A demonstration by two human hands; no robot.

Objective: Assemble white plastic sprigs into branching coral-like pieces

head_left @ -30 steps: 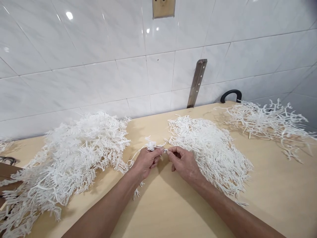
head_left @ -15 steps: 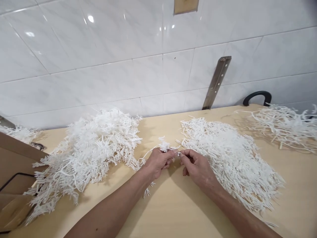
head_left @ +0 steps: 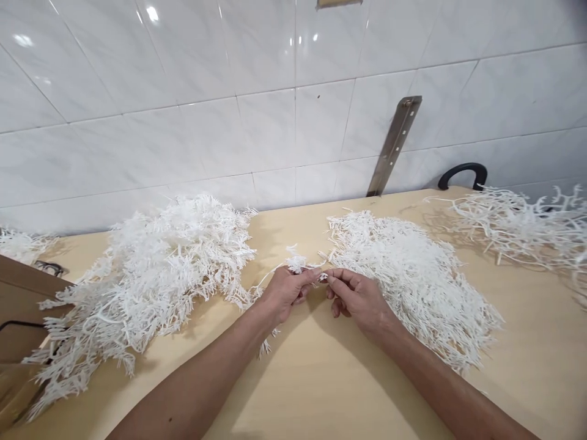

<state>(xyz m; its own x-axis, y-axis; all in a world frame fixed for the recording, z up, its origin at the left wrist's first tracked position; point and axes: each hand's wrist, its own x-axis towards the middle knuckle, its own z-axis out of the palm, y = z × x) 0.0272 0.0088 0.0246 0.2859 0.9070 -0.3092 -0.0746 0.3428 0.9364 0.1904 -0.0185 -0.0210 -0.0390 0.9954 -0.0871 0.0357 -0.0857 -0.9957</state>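
Note:
My left hand [head_left: 287, 290] is closed on a white, branching artificial plant stem [head_left: 266, 278], whose frilly tip [head_left: 296, 263] sticks up above the fingers. Close beside it, my right hand [head_left: 355, 296] pinches a small white sprig [head_left: 323, 277] against the left fingertips. Exactly how the two pieces meet is hidden by the fingers. To the left lies a big heap of feathery white sprigs [head_left: 183, 256]. A flatter pile of thin white sprigs [head_left: 408, 269] spreads right behind my right hand and forearm.
Bare white branches [head_left: 527, 226] lie at the far right, near a black curved handle [head_left: 463, 171]. A metal bracket [head_left: 394, 146] stands against the tiled wall [head_left: 270, 134]. A cardboard box [head_left: 27, 299] sits at the left edge of the wooden table [head_left: 302, 379].
The view has shifted slightly, so everything sits a little further left and higher. My hands keep their grip at nearly the same spot, with small finger movements on the sprig.

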